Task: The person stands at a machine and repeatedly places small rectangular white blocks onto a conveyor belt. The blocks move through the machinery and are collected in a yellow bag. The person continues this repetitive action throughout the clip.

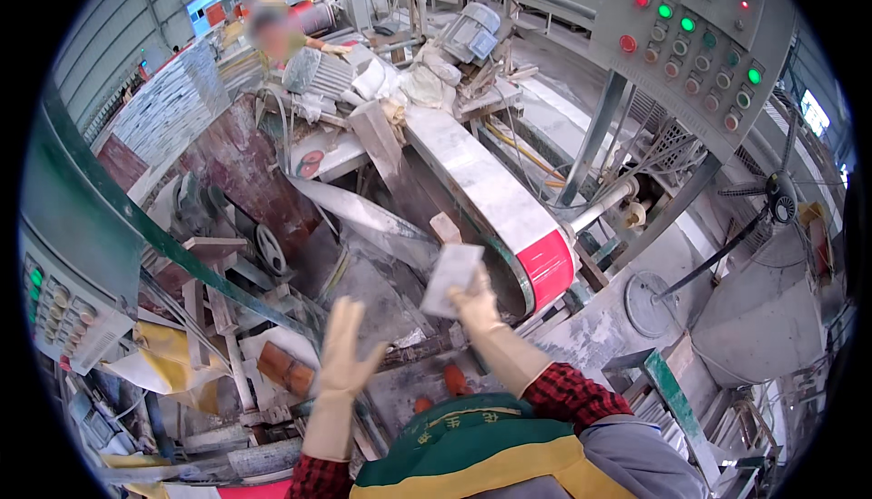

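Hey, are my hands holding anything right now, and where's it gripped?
Your right hand holds a pale rectangular slab by its right edge, toward the lower corner; your left hand is open and empty.

Near the frame's centre, the gloved right grip [477, 301] holds a pale grey rectangular slab [450, 276] by its lower right side. Lower left of centre, the gloved left grip [348, 350] has its fingers spread, apart from the slab. A white-topped conveyor [481, 177] with a rounded red end [549, 269] slants from the upper middle down to the right of the slab. A control panel [683, 77] with lit buttons fills the upper right, a black fan [780, 197] stands at the far right, and a co-worker's hand [337, 49] shows at the upper left
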Demonstrator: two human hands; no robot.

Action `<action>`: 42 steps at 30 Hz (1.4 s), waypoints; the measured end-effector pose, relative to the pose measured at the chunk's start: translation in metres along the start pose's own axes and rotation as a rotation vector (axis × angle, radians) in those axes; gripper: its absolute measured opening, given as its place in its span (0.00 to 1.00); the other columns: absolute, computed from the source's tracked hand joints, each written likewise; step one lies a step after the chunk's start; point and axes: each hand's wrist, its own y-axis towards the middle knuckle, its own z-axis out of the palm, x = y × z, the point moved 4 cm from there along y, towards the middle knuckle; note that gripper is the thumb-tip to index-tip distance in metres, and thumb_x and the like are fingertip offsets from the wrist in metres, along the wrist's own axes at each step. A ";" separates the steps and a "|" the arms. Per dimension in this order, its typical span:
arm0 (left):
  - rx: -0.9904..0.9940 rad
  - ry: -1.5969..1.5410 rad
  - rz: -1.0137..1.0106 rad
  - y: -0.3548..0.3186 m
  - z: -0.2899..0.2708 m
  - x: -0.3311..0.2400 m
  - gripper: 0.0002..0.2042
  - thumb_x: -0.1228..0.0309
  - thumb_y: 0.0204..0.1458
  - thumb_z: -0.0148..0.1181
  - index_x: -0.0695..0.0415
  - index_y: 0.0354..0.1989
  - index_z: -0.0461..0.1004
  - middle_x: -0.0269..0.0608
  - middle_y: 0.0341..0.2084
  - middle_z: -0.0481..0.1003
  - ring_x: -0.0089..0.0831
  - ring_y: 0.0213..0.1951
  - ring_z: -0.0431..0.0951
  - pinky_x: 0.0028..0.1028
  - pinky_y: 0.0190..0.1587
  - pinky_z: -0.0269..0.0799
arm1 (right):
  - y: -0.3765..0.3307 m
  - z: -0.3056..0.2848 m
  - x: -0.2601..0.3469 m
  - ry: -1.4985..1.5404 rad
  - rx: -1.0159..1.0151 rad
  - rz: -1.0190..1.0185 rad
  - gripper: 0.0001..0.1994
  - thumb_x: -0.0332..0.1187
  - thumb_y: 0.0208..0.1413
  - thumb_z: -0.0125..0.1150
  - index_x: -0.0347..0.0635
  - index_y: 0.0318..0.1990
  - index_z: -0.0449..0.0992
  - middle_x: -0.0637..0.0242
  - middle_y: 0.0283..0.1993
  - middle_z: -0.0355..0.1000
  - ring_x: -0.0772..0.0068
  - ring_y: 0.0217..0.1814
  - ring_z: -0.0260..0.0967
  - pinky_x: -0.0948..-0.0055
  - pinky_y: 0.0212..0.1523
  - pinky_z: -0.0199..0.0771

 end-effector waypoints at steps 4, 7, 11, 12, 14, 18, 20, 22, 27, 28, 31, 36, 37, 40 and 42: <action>-0.234 0.237 -0.403 -0.136 -0.062 0.145 0.31 0.76 0.39 0.65 0.67 0.55 0.61 0.57 0.54 0.62 0.49 0.59 0.60 0.37 0.61 0.54 | 0.039 -0.093 0.019 -0.088 -0.305 -0.205 0.42 0.15 0.45 0.51 0.39 0.68 0.39 0.56 0.64 0.55 0.64 0.60 0.59 0.69 0.54 0.65; -0.194 0.690 -0.918 -0.268 -0.128 0.194 0.32 0.61 0.47 0.61 0.67 0.57 0.59 0.59 0.57 0.60 0.52 0.60 0.57 0.42 0.63 0.50 | 0.064 -0.151 0.023 -0.017 -0.406 -0.224 0.43 0.12 0.42 0.49 0.49 0.67 0.43 0.59 0.59 0.60 0.59 0.55 0.63 0.66 0.49 0.70; -0.186 0.811 -1.656 -0.373 -0.170 0.168 0.34 0.47 0.48 0.55 0.54 0.61 0.57 0.54 0.55 0.62 0.50 0.57 0.61 0.41 0.60 0.54 | 0.090 -0.203 -0.004 -0.102 -0.491 -0.093 0.40 0.14 0.44 0.49 0.58 0.66 0.49 0.62 0.49 0.67 0.68 0.35 0.68 0.68 0.27 0.73; -0.186 0.809 -1.720 -0.398 -0.167 0.174 0.34 0.47 0.48 0.55 0.53 0.61 0.57 0.54 0.55 0.62 0.50 0.57 0.61 0.41 0.60 0.54 | 0.091 -0.194 -0.001 -0.076 -0.461 -0.028 0.40 0.14 0.44 0.50 0.59 0.66 0.50 0.63 0.47 0.68 0.69 0.32 0.67 0.69 0.25 0.71; -0.190 0.823 -1.763 -0.429 -0.155 0.196 0.34 0.47 0.48 0.55 0.53 0.61 0.57 0.53 0.54 0.62 0.50 0.57 0.61 0.41 0.60 0.54 | 0.095 -0.184 0.001 -0.025 -0.466 0.036 0.40 0.16 0.43 0.52 0.58 0.66 0.51 0.61 0.48 0.68 0.68 0.33 0.67 0.70 0.28 0.71; -0.222 0.827 -1.757 -0.441 -0.143 0.221 0.34 0.46 0.48 0.54 0.51 0.61 0.57 0.52 0.54 0.62 0.51 0.56 0.61 0.42 0.59 0.55 | 0.118 -0.206 -0.018 0.035 -0.541 -0.093 0.41 0.17 0.41 0.55 0.52 0.67 0.51 0.56 0.55 0.65 0.64 0.43 0.69 0.74 0.34 0.71; -0.241 0.825 -1.765 -0.441 -0.138 0.222 0.34 0.45 0.48 0.53 0.51 0.61 0.57 0.52 0.54 0.62 0.51 0.56 0.61 0.42 0.59 0.55 | 0.117 -0.199 -0.014 0.049 -0.567 -0.113 0.40 0.16 0.41 0.54 0.51 0.66 0.52 0.56 0.55 0.65 0.63 0.44 0.69 0.74 0.35 0.71; -0.265 0.838 -1.782 -0.451 -0.139 0.219 0.34 0.45 0.49 0.53 0.50 0.61 0.57 0.52 0.53 0.62 0.51 0.56 0.61 0.42 0.59 0.55 | 0.108 -0.176 0.002 -0.027 -0.541 -0.002 0.40 0.16 0.44 0.51 0.59 0.66 0.48 0.61 0.46 0.67 0.65 0.35 0.68 0.67 0.30 0.74; -0.311 0.817 -1.785 -0.457 -0.137 0.221 0.34 0.44 0.49 0.52 0.49 0.61 0.56 0.51 0.53 0.62 0.52 0.55 0.62 0.43 0.58 0.55 | 0.090 -0.161 0.033 -0.504 -0.404 0.327 0.41 0.31 0.50 0.54 0.51 0.67 0.33 0.53 0.31 0.71 0.63 0.22 0.69 0.65 0.19 0.73; -0.322 0.818 -1.782 -0.461 -0.135 0.223 0.34 0.43 0.49 0.52 0.48 0.61 0.56 0.51 0.53 0.62 0.52 0.55 0.62 0.43 0.58 0.55 | 0.090 -0.165 0.032 -0.573 -0.368 0.354 0.42 0.35 0.52 0.54 0.49 0.67 0.29 0.52 0.25 0.72 0.63 0.17 0.69 0.65 0.15 0.72; -0.387 0.919 -1.724 -0.482 -0.130 0.240 0.34 0.41 0.49 0.50 0.47 0.61 0.56 0.50 0.53 0.61 0.53 0.54 0.61 0.45 0.57 0.56 | 0.103 -0.176 0.021 -0.613 -0.341 0.341 0.46 0.39 0.54 0.54 0.46 0.65 0.21 0.54 0.16 0.69 0.63 0.09 0.64 0.64 0.10 0.68; -0.401 0.910 -1.709 -0.489 -0.124 0.250 0.34 0.41 0.49 0.50 0.47 0.60 0.56 0.50 0.53 0.60 0.52 0.54 0.60 0.45 0.56 0.56 | 0.106 -0.179 0.013 -0.606 -0.322 0.377 0.48 0.38 0.53 0.55 0.51 0.64 0.16 0.53 0.19 0.70 0.64 0.11 0.66 0.65 0.11 0.69; -0.386 0.899 -1.702 -0.484 -0.123 0.247 0.34 0.41 0.49 0.50 0.47 0.60 0.56 0.50 0.53 0.60 0.52 0.54 0.60 0.45 0.56 0.56 | 0.107 -0.181 0.011 -0.601 -0.316 0.353 0.49 0.37 0.52 0.56 0.53 0.64 0.16 0.54 0.19 0.70 0.64 0.11 0.66 0.64 0.11 0.69; -0.385 0.922 -1.675 -0.474 -0.118 0.240 0.33 0.42 0.49 0.50 0.48 0.60 0.57 0.49 0.52 0.60 0.52 0.54 0.60 0.45 0.56 0.56 | 0.107 -0.183 0.008 -0.489 -0.346 0.416 0.51 0.35 0.50 0.60 0.56 0.65 0.18 0.55 0.21 0.71 0.65 0.12 0.67 0.65 0.12 0.70; -0.406 0.947 -1.663 -0.477 -0.118 0.240 0.33 0.42 0.49 0.51 0.48 0.59 0.57 0.49 0.52 0.60 0.52 0.54 0.60 0.45 0.55 0.56 | 0.105 -0.177 0.012 -0.496 -0.395 0.316 0.52 0.34 0.48 0.62 0.58 0.66 0.21 0.56 0.21 0.71 0.66 0.13 0.67 0.67 0.12 0.70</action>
